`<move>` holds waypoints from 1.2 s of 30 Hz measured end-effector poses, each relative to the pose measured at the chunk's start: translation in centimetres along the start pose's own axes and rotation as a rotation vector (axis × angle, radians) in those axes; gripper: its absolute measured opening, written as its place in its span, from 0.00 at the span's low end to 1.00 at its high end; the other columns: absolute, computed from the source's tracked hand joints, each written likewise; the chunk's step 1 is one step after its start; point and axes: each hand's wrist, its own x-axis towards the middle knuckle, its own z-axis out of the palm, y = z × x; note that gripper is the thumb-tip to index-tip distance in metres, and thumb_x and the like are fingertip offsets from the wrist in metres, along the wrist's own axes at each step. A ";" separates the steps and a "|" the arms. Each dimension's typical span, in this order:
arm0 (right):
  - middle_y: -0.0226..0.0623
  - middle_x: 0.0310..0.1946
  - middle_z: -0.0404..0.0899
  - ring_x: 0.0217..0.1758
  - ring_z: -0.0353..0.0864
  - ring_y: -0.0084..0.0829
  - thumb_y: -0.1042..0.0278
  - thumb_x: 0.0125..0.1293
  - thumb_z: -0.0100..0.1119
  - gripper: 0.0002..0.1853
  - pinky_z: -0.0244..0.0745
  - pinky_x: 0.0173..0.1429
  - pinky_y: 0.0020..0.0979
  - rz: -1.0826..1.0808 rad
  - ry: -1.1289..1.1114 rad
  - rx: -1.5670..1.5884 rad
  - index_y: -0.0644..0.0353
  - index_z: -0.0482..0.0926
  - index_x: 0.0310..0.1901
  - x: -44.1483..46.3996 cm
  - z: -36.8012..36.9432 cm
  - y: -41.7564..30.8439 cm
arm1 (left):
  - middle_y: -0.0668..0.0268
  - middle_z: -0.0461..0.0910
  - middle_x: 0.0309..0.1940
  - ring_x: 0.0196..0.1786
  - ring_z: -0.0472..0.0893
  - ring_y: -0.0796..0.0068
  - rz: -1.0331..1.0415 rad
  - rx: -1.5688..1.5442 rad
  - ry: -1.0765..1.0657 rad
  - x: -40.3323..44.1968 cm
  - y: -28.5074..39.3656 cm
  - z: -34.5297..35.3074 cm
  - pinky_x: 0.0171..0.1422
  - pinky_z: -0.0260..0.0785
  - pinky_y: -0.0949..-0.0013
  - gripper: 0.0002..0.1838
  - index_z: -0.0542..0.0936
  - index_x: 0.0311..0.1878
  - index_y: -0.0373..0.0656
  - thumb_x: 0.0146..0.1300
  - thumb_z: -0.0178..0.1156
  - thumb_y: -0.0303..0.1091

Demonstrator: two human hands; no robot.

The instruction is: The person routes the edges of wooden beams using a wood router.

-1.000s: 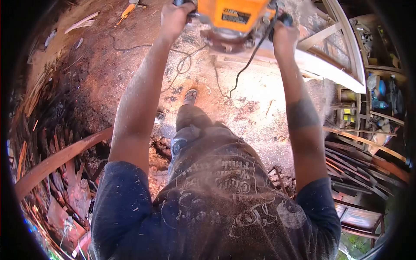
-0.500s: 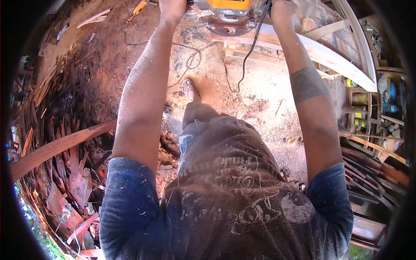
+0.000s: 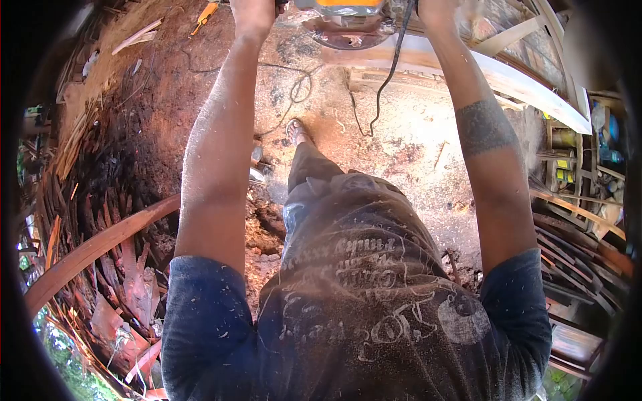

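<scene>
An orange power tool (image 3: 349, 8) with a rounded base is cut off by the top edge of the view. My left hand (image 3: 254, 13) is closed on its dark left handle, most of which is out of frame. On the other side my right hand (image 3: 438, 12) is wrapped round the right handle, its fingers partly cut off. The tool's base is over the near end of a long pale wooden frame (image 3: 515, 85). From the tool's right side a black cord (image 3: 386, 83) hangs down to the dusty ground.
An orange tool (image 3: 204, 19) lies on the ground at the upper left. Scrap wood (image 3: 130, 274) is heaped at the left, crossed by a curved plank (image 3: 100, 250). At the right are shelves with bottles (image 3: 610, 155) and stacked boards (image 3: 568, 257). My foot (image 3: 295, 131) is near the loose cord.
The orange tool and both hands have moved up toward the top edge, so less of them shows. The wooden frame now appears slightly farther right. Both hands keep their hold.
</scene>
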 end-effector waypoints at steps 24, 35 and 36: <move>0.35 0.19 0.76 0.22 0.72 0.29 0.72 0.58 0.54 0.07 0.66 0.27 0.36 0.491 0.206 0.579 0.66 0.79 0.28 -2.8 -4.0 -5.0 | 0.66 0.75 0.16 0.17 0.73 0.76 0.022 0.233 -0.183 0.2 0.5 -2.1 0.22 0.64 0.68 0.07 0.79 0.26 0.37 0.56 0.58 0.29; 0.35 0.16 0.74 0.20 0.73 0.27 0.72 0.54 0.53 0.07 0.64 0.24 0.35 0.733 0.177 0.515 0.66 0.78 0.25 -3.6 -6.4 -9.1 | 0.68 0.74 0.18 0.17 0.70 0.76 0.010 0.117 -0.248 1.3 0.0 -1.8 0.22 0.60 0.70 0.06 0.79 0.27 0.39 0.56 0.59 0.30; 0.35 0.16 0.74 0.20 0.73 0.27 0.72 0.54 0.53 0.07 0.65 0.24 0.35 0.704 0.192 0.542 0.66 0.78 0.25 -3.7 -6.1 -8.6 | 0.68 0.75 0.18 0.17 0.70 0.77 -0.005 0.124 -0.235 1.0 0.1 -1.8 0.22 0.61 0.70 0.05 0.79 0.27 0.40 0.56 0.59 0.30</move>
